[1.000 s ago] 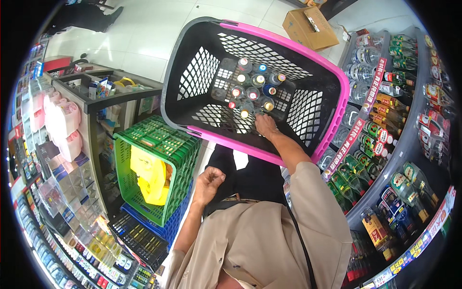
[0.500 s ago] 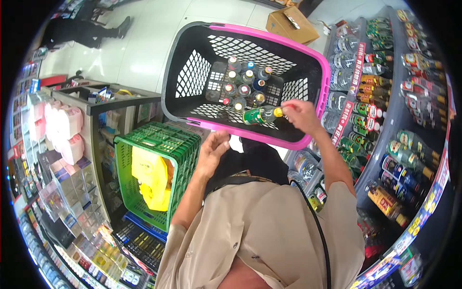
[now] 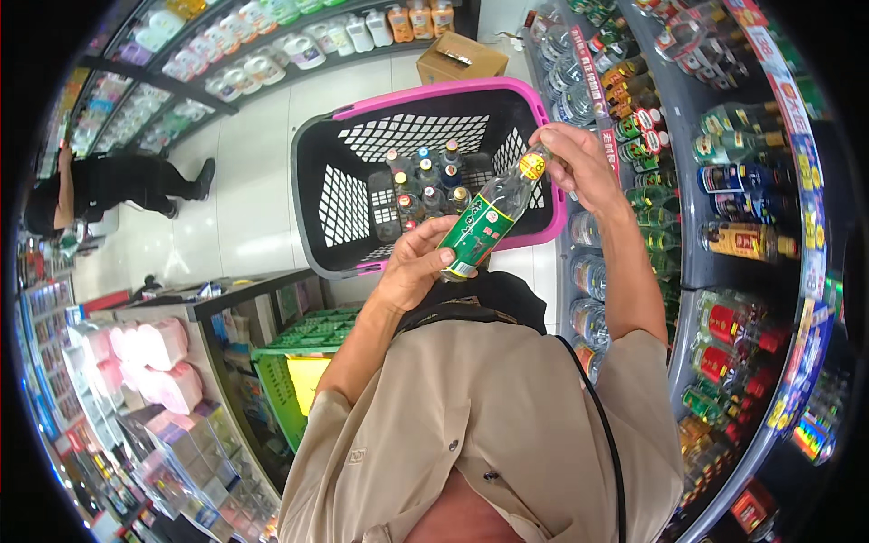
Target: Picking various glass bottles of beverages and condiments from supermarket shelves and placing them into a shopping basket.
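Note:
A clear glass bottle point(image 3: 501, 197) with a green label and a yellow tag round its neck lies slanted between my two hands, above the near side of the basket. My left hand point(image 3: 415, 268) is closed round its base, thumb on the label. At the other end, my right hand point(image 3: 584, 167) has its fingers at the top of the neck, partly hiding the cap. Beneath is a black shopping basket point(image 3: 425, 89) with a pink rim and lattice walls. Several capped bottles point(image 3: 431, 201) stand grouped inside it, some hidden behind the held one.
Shelves of bottles point(image 3: 724, 240) curve along my right. A green plastic crate point(image 3: 308, 333) with something yellow in it is at my left, by a counter with pink packs point(image 3: 167, 362). Beyond the basket sits a cardboard box point(image 3: 462, 61). Someone in dark clothes point(image 3: 118, 190) stands far left.
The green-labelled bottle has been lifted out of the basket towards me. My left hand, empty before, now grips its base. The view has shifted, showing more of the shelves at the back.

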Tool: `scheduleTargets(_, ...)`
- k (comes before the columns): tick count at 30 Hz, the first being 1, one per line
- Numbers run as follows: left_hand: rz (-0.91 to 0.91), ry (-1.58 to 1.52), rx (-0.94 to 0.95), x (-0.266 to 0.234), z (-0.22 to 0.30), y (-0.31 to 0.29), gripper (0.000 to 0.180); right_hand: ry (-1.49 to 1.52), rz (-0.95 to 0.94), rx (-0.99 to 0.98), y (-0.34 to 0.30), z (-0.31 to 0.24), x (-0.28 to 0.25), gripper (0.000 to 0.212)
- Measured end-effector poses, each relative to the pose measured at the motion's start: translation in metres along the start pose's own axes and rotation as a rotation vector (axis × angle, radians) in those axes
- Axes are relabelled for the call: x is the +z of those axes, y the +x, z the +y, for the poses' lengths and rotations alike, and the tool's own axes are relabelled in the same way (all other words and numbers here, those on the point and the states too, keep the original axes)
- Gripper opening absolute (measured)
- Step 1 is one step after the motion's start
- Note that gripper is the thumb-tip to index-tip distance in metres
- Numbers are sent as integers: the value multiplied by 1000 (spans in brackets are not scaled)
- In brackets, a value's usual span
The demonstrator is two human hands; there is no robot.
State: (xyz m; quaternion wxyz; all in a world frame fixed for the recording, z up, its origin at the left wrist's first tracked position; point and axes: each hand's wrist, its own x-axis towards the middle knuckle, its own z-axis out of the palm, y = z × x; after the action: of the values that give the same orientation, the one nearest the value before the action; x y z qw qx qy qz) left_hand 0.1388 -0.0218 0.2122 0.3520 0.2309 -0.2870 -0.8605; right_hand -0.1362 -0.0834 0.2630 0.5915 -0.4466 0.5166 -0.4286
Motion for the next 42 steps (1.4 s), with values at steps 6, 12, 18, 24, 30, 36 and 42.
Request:
scheduleTargets(6, -5, 47, -17, 2, 8, -7, 52, 78, 88, -74, -20, 1, 14, 27)
scheduleTargets(12, -62, 156, -74, 4, 9, -5, 60, 38, 412, -75, -54, 5, 39, 28)
scheduleTargets(18, -193, 120, -186, -8, -11, 0, 55, 1, 353, -323, -108, 54, 66, 32)
scheduleTargets(24, -318, 102, -373, 5, -31, 9, 57, 153, 490, -211, -181, 62, 85, 54)
scheduleTargets(30, -450, 146, -491, 28, -55, 14, 57, 205, 629, -263, -222, 81, 87, 59)
scheduleTargets(36, -513, 229, -499, 66, -87, 17, 57, 183, 722, -277, -264, 96, 66, 68)
scheduleTargets(42, -629, 227, -552, 115, -144, 17, 58, 157, 916, -234, -333, 98, 40, 60)
